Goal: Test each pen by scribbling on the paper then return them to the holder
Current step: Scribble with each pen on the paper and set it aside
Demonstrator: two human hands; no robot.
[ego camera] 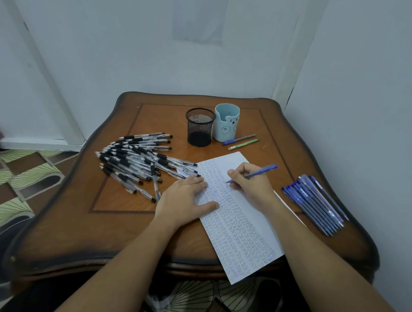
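The right hand (250, 180) pinches a blue pen (253, 174), fingers curled round the barrel, tip down on the paper (240, 224), which lies slantwise on the table (123, 228) and overhangs its near edge. The left hand (185, 199) lies flat, fingers straight, pressing the sheet's left edge. A heap of black pens (139, 160) sits to the left, a row of blue pens (316, 203) to the right. Behind stand a mesh holder (200, 127) and a pale blue cup (226, 122), touching, two loose pens (242, 141) just beside the cup.
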